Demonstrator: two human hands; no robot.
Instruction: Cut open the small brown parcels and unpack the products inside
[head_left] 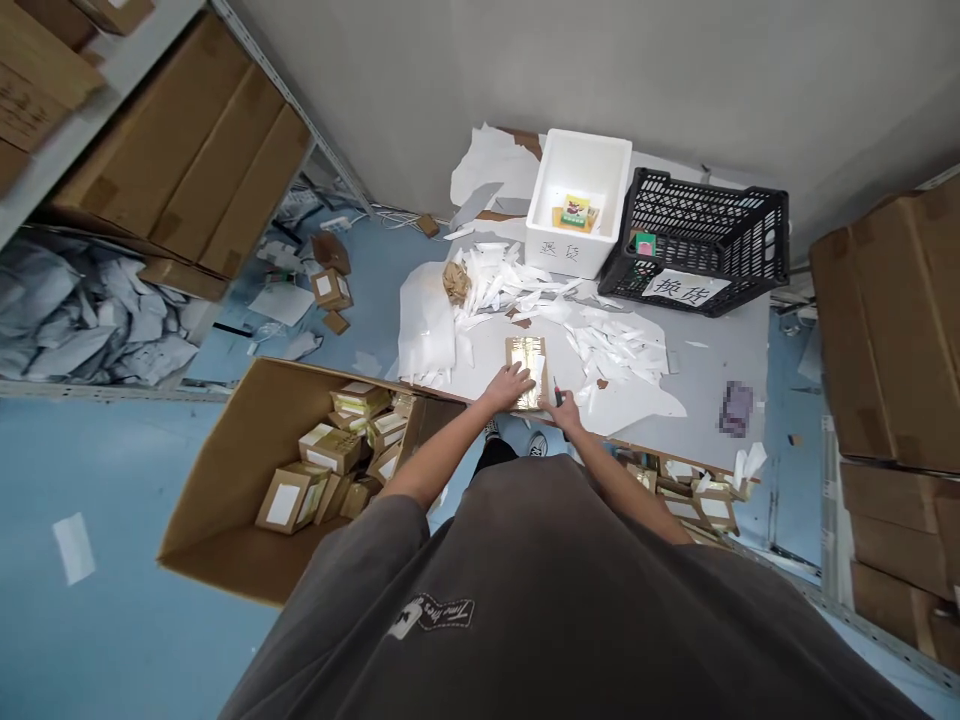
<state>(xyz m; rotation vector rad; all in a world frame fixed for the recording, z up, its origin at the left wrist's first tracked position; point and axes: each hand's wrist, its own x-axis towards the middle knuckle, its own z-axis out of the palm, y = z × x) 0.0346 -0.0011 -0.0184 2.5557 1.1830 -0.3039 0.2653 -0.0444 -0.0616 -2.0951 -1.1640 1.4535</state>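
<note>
Pressing the box (537,352) down by the table (705,400) edge with the left hand (512,387), with fingers loosely spread over shiny, wrinkly tape (523,350), probably to stop any sliding; gripping some sort of slim cutter (558,396) in the right hand (567,411), with fingers curled round it, right beside the cardboard; also got a smooth white bin (559,252) and latticed plastic crate (757,262) farther back, likely for easy reach, plus loads of thin, papery strips (619,345).

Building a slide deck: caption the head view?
Left hand on taped brown cardboard box, right hand holding slim black-red tool.
</note>
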